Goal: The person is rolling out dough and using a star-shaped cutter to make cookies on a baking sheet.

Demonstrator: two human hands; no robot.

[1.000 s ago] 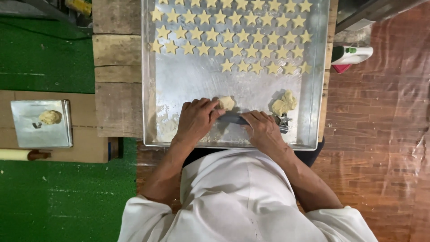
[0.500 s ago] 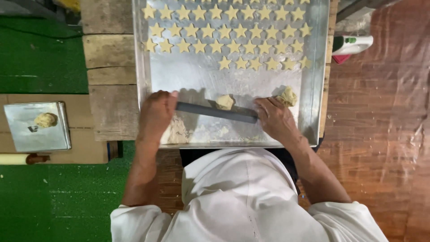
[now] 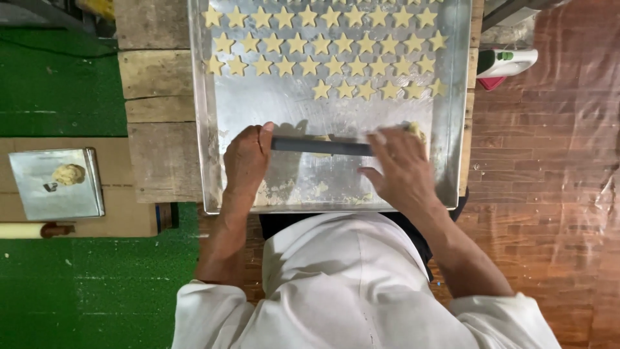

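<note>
I press a long dark rolling rod (image 3: 321, 146) across the metal baking tray (image 3: 294, 110), my left hand (image 3: 246, 159) gripping one end, my right hand (image 3: 399, 169) spread flat on the other (dough beneath, mostly hidden). Star-shaped cookies (image 3: 323, 42) fill the tray's far half.

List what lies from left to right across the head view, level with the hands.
Small tray holding a dough lump → left hand → dark bar → right hand → big tray's right rim → brick floor.

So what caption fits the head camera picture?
Two hands roll a dark rod over dough beside star cookies.
</note>
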